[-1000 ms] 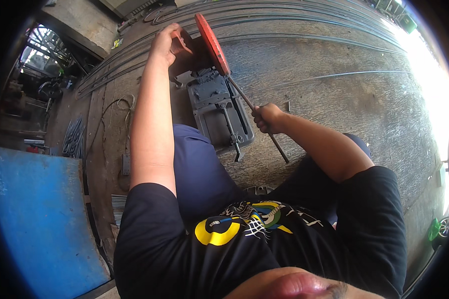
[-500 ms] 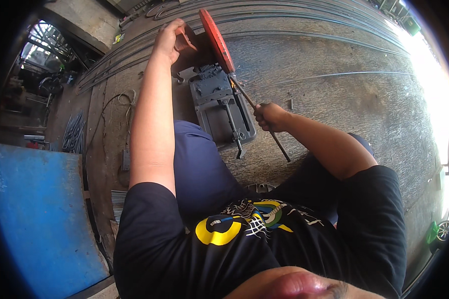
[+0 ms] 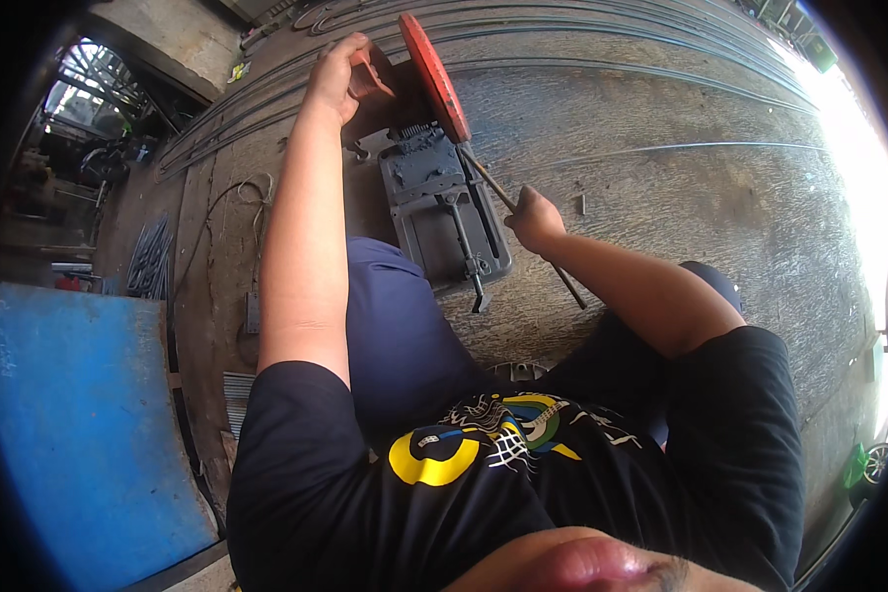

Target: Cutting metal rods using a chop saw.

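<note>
In front of me on the floor stands a cut-off saw with a dark grey metal base [image 3: 427, 242] and a red disc guard [image 3: 434, 79]. My left hand [image 3: 335, 79] is closed around the saw's red handle [image 3: 370, 83], at the far left of the machine. A thin metal rod [image 3: 487, 179] slants from the lower end of the guard toward my right knee. My right hand [image 3: 537, 221] grips this rod near its middle, with its back turned up and most fingers hidden. The rod's far tip sits close under the guard, and I cannot tell whether it touches the disc.
Long metal bars [image 3: 602, 64] lie across the floor beyond the saw. A small metal piece [image 3: 581, 204] rests right of my right hand. On the left are a blue sheet [image 3: 79, 424], a bundle of short rods [image 3: 149, 259] and a loose cable [image 3: 207, 222].
The orange glow beside the guard's lower end is gone. My right hand has rolled over on the rod, showing more of its back. My left hand stays on the handle.
</note>
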`<action>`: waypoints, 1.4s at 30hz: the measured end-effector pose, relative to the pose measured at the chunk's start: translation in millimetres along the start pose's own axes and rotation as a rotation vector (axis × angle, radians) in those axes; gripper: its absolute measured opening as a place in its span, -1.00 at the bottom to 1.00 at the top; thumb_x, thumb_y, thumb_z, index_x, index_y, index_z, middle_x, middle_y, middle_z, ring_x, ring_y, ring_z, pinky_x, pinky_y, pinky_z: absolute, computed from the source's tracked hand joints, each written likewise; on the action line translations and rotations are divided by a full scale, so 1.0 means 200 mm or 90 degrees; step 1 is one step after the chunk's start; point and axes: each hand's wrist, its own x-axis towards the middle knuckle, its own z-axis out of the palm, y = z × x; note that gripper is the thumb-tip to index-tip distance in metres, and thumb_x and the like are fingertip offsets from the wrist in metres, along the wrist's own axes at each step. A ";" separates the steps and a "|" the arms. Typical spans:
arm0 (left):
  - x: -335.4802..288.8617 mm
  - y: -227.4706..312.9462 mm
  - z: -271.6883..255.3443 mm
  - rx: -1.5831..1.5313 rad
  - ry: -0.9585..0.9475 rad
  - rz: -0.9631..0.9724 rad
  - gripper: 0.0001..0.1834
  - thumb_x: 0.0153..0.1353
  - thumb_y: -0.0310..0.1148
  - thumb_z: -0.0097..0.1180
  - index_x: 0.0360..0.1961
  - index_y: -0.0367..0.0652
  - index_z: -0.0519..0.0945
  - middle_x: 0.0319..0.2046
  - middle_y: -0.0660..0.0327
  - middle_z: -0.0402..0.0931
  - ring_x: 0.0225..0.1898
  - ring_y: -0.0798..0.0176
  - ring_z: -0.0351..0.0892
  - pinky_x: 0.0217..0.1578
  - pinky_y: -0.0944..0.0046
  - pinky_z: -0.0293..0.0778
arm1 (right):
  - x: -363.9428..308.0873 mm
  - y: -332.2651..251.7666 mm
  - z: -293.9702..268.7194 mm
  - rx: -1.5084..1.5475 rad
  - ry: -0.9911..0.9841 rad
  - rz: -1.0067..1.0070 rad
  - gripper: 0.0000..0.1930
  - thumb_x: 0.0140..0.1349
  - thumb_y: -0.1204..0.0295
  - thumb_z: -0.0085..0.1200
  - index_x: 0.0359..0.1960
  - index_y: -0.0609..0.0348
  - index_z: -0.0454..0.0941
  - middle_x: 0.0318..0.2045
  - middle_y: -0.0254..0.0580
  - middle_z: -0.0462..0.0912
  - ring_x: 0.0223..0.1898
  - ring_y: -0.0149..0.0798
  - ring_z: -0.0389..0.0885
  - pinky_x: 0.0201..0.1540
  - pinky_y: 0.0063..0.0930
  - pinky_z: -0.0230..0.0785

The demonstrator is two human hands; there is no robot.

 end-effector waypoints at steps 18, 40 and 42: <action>0.02 -0.01 -0.03 0.015 -0.008 -0.022 -0.71 0.16 -0.21 0.08 -0.18 -0.17 0.49 -0.42 0.22 0.49 -0.44 0.27 0.52 -0.36 0.26 0.52 | -0.01 0.07 -0.09 0.586 -0.293 0.199 -0.67 0.39 0.23 -0.20 -0.31 0.28 0.45 -0.64 -0.29 0.36 -0.66 -0.37 0.31 -0.62 -0.44 0.20; 0.03 -0.02 -0.04 0.042 -0.020 0.007 -0.69 0.16 -0.20 0.08 -0.17 -0.17 0.49 -0.40 0.23 0.49 -0.41 0.29 0.52 -0.34 0.28 0.51 | 0.06 0.16 -0.05 0.613 -0.397 0.215 -0.69 0.40 0.20 -0.26 -0.31 0.19 0.38 -0.66 -0.38 0.24 -0.74 -0.45 0.16 -0.72 -0.51 0.04; 0.03 -0.03 -0.04 0.028 -0.026 0.005 -0.69 0.15 -0.20 0.08 -0.17 -0.18 0.49 -0.40 0.23 0.50 -0.41 0.29 0.52 -0.34 0.28 0.51 | 0.05 0.15 -0.05 0.602 -0.393 0.195 -0.69 0.41 0.20 -0.26 -0.30 0.19 0.37 -0.66 -0.38 0.24 -0.74 -0.45 0.16 -0.72 -0.51 0.04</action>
